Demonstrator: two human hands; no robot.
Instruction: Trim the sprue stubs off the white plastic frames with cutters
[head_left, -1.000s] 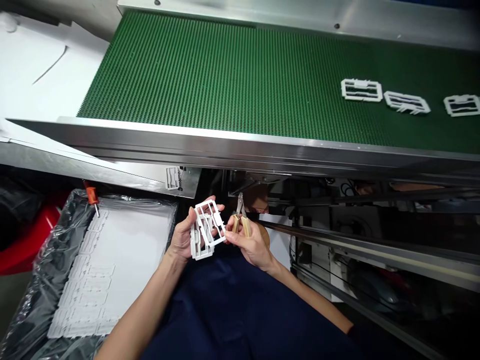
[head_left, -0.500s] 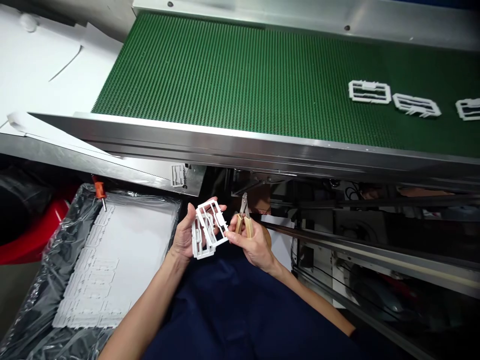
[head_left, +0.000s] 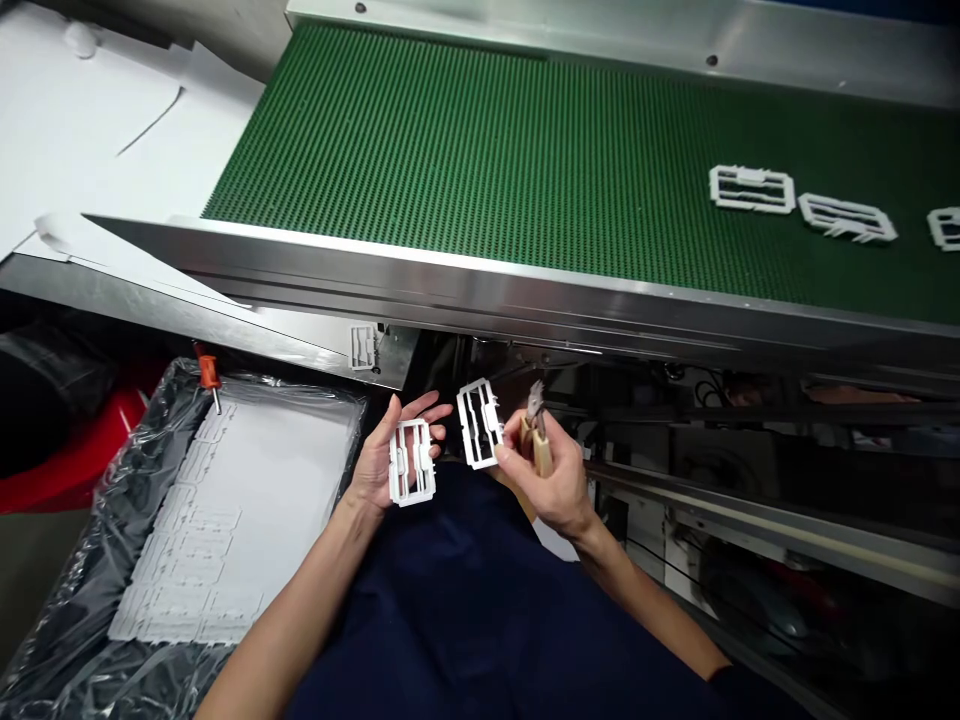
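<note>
1. With the fingers of the right hand, pinches a white frame by its lower right corner, just beside the other fingertips; grips in the same hand beige-handled pliers, tips upward.
2. With the fingers of the left hand, holds a second frame against the palm, lower fingertips at its right edge, upper ones spread past it.
3. Beyond the left hand, has a third frame lying near the corner of a metal desk.
4. To the left, has a plastic-lined box with flat white pieces in rows; at its far edge, an orange-handled screwdriver, shank downward.
5. Farthest out, has a ribbed green belt behind a metal rail; toward the right, three loose frames, the rightmost partly out of view.
</note>
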